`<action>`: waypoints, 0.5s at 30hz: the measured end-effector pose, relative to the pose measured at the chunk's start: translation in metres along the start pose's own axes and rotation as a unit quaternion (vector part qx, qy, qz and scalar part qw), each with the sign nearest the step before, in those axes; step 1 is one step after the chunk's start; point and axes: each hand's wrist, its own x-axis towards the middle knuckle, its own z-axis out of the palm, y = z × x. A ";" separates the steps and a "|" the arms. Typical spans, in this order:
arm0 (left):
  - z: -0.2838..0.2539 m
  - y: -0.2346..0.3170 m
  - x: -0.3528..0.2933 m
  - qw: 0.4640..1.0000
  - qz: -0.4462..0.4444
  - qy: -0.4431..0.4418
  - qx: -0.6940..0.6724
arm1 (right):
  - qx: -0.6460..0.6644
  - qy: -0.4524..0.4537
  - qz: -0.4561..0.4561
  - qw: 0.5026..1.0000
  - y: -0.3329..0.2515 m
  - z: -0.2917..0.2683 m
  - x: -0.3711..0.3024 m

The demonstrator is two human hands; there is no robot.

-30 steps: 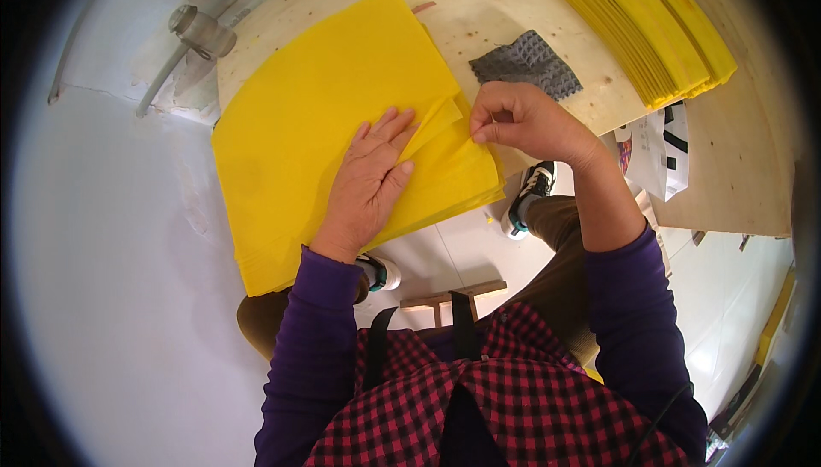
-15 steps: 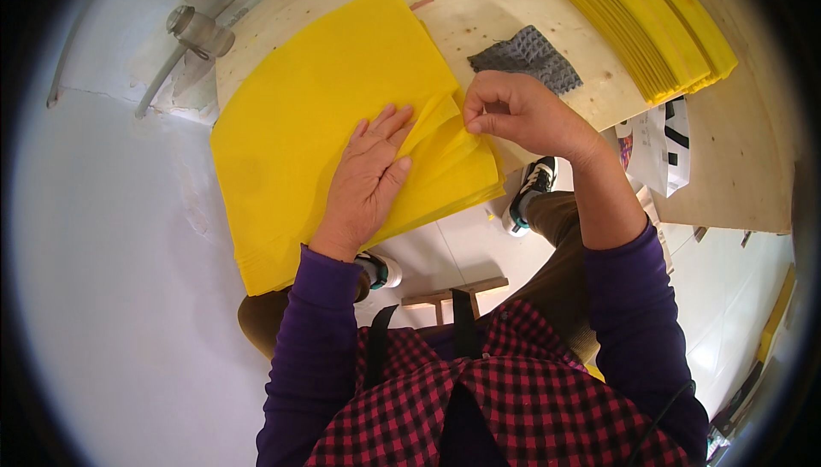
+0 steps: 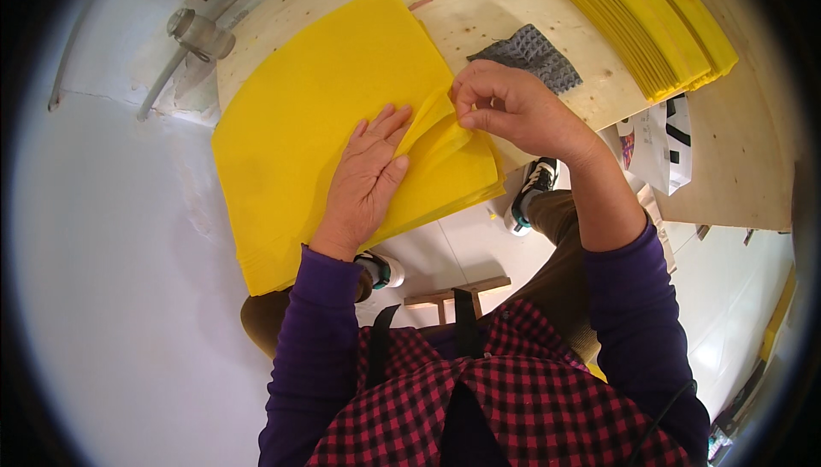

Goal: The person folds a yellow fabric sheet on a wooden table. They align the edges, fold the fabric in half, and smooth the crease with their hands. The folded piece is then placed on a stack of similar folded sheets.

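A stack of thin yellow sheets [image 3: 299, 116], like soft fabric, lies on the wooden table and reaches past its near edge. My left hand [image 3: 366, 174] rests flat on top of the stack, fingers stretched out. At the stack's right corner my right hand [image 3: 522, 112] pinches the edge of the top sheet between thumb and forefinger. That lifted corner [image 3: 434, 125] is raised and creased between my two hands, with more yellow layers showing beneath it. Just beyond my right hand lies a grey waffle-textured cloth [image 3: 532, 55].
Folded yellow sheets [image 3: 633, 18] are piled at the table's far right. A white printed bag [image 3: 663, 146] hangs or stands below the right edge. Pipes [image 3: 198, 32] run along the wall at the left. A wooden stool or bar [image 3: 457, 293] is near my feet.
My right hand has moved slightly left, bringing the pinched sheet corner nearer my left hand. The left hand stays in place on the stack.
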 end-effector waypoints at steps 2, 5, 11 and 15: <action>0.000 0.000 0.000 1.000 0.001 0.000 -0.001 | 0.004 0.011 -0.020 1.000 -0.001 0.001 0.000; 0.000 0.000 0.000 1.000 0.003 -0.001 -0.002 | -0.006 0.020 -0.027 0.999 -0.003 0.002 0.000; -0.004 0.004 0.000 0.999 0.011 -0.022 0.028 | 0.043 0.034 0.042 0.998 -0.010 0.007 0.003; -0.002 0.004 0.000 0.999 0.013 -0.018 0.038 | 0.113 0.024 0.072 0.991 -0.011 0.010 0.010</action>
